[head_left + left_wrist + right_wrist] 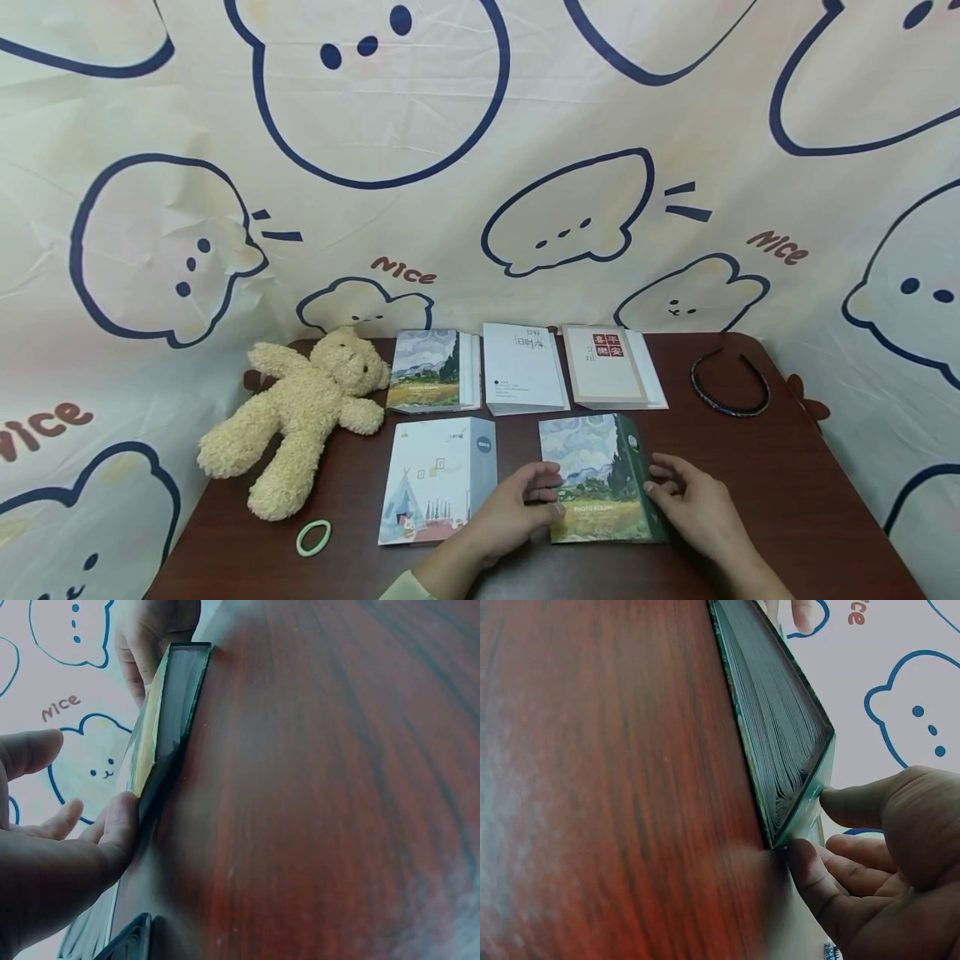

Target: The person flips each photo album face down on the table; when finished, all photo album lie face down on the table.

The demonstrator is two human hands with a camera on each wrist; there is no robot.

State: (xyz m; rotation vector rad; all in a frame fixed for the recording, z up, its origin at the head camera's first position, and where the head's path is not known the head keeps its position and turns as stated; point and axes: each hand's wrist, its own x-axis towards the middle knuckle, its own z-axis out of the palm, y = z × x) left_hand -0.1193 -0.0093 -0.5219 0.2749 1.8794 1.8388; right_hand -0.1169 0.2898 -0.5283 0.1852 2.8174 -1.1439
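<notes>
A photo album (592, 483) with a painted landscape cover and a green spine lies between my two hands. At its left edge is my left hand (517, 512); in the left wrist view one fingertip (121, 814) touches the album's corner while the other fingers stand apart from it. On the opposite side my right hand (701, 504) rests its fingertips at the spine. The right wrist view shows one digit (844, 806) against the spine and another at its lower edge. Page edges (772, 712) show between the covers.
Left of this album lies a white album with a tent drawing (431, 479). Behind stand another landscape album (425, 367), a white album (521, 367) and a red-stamped album (607, 367). A teddy bear (307, 417), green ring (313, 538) and headband (731, 408) lie on the brown table (795, 467).
</notes>
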